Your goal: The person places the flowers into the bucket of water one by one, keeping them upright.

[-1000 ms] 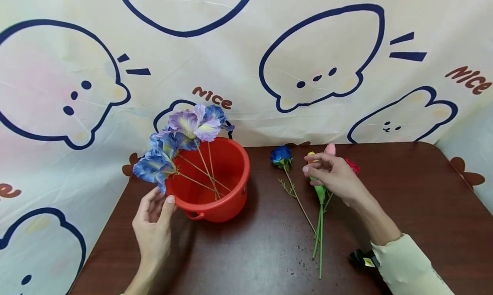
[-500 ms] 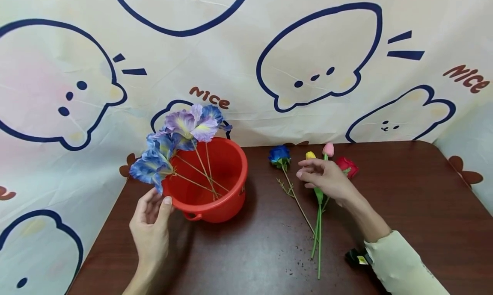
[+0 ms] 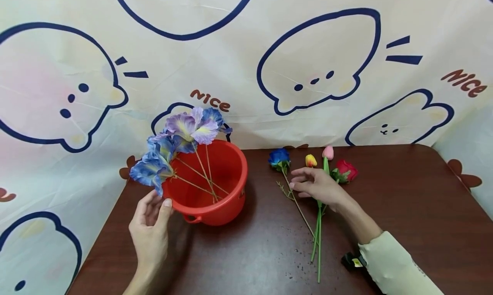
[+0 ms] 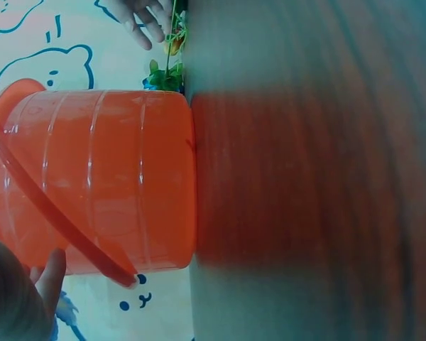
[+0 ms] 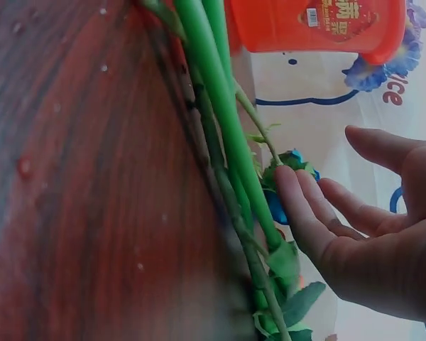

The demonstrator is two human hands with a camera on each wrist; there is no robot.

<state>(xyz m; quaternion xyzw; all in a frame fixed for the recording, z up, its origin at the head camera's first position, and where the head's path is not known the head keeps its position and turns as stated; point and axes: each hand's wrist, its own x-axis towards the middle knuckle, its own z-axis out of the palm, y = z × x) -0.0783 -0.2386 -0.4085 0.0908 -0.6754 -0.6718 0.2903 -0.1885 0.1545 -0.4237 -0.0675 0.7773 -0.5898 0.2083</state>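
Observation:
My left hand [image 3: 149, 235] is at the left side of a red plastic bucket [image 3: 227, 209], its thumb and fingers against or very near the rim; the exact contact is hidden. Blue and purple artificial irises [image 3: 192, 126] stand in the bucket and lean left over its rim. Above the loose flowers hangs my right hand [image 3: 321, 187], fingers loosely extended and holding nothing. Its fingertips are close to the stem of a blue rose [image 3: 279, 158]. Under and beyond it lie a yellow-orange tulip [image 3: 310, 160], a pink tulip [image 3: 328, 153] and a red rose [image 3: 346, 171].
The flowers' green stems [image 3: 319, 243] cross on the brown table [image 3: 239, 261], pointing toward the front. Small dark crumbs [image 3: 302, 261] lie beside them. A cartoon-printed cloth [image 3: 246, 72] hangs behind the table. A black strap device [image 3: 351, 261] sits by the right sleeve.
My right hand has moved left and slightly toward me, away from the red rose and toward the blue rose's stem. The left hand and bucket have stayed in place.

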